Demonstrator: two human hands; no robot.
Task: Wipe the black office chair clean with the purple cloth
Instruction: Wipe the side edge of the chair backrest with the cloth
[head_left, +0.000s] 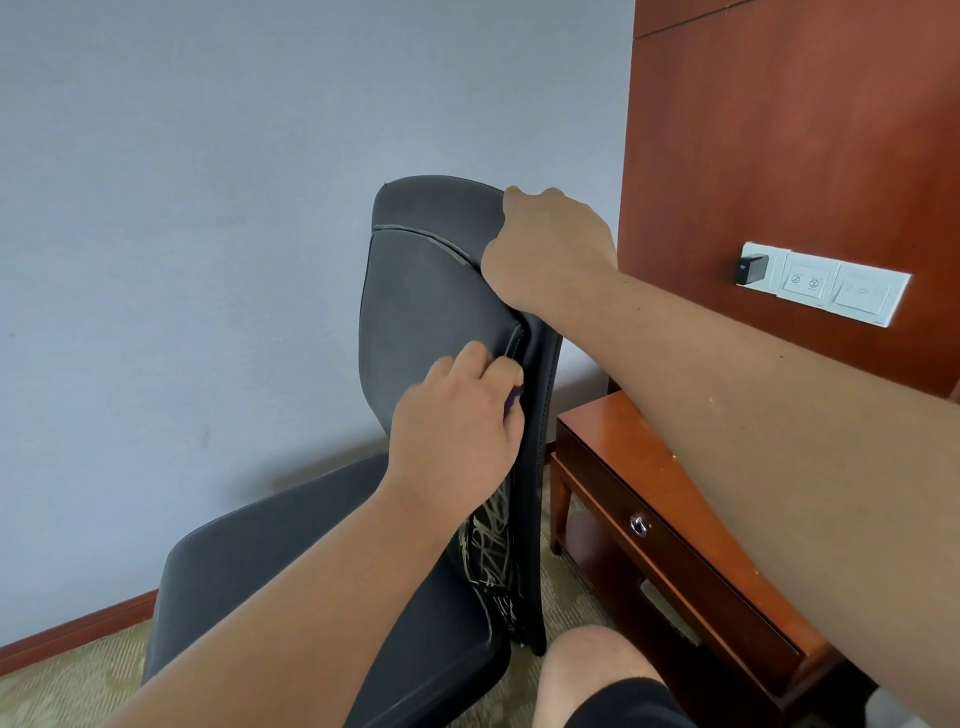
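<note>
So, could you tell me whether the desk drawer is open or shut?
Shut: the drawer front sits flush under the desk top, with no gap showing.

Patterned carpet (67, 675) bearing black office chair (415, 312), wooden desk (623, 452)

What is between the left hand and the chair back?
The purple cloth: the head view shows a sliver of it under the left hand, against the chair back.

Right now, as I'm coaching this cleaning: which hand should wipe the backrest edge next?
Left: the left hand holds the purple cloth against the chair; the right hand grips its top.
</note>
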